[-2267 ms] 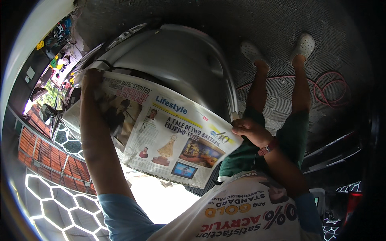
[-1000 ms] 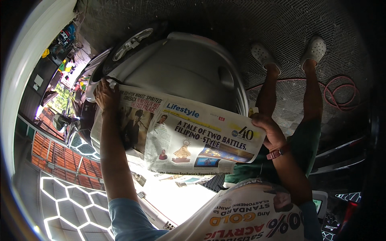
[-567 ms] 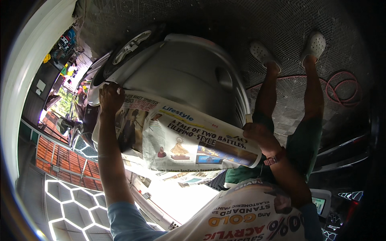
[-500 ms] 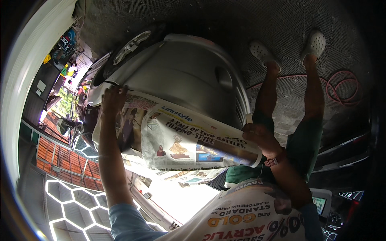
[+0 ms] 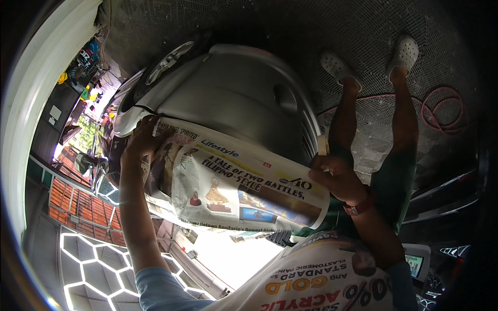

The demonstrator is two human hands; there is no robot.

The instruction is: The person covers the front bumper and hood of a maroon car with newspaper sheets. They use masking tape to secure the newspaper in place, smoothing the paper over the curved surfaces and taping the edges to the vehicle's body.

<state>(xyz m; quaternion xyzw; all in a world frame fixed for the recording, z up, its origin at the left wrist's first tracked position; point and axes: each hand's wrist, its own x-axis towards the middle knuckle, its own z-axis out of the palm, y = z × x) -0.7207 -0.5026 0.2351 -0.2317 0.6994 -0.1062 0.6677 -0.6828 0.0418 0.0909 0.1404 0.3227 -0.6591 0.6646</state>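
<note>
A printed newspaper sheet (image 5: 228, 186) with colour pictures stretches between my hands, its upper edge along the grey car bumper (image 5: 223, 88). My left hand (image 5: 145, 137) is bent over the sheet's upper left corner, beside the gap between bumper and car body. At the other end my right hand (image 5: 340, 179), with a red-banded watch (image 5: 359, 207) on the wrist, is closed at the newspaper's upper right corner. A small beige piece (image 5: 323, 145) sticks up beside its fingers; its kind is not clear. Parts of both hands' fingers are hidden.
A car wheel (image 5: 168, 63) lies beyond the bumper at the upper left. My feet in pale clogs (image 5: 403, 54) stand on a patterned floor, near a coiled red hose (image 5: 442, 111). Another vehicle with a licence plate (image 5: 413, 264) is at the lower right.
Both hands have shifted slightly, the left a little down and left. The newspaper has moved slightly left, and its lower edge hangs a little lower at the right.
</note>
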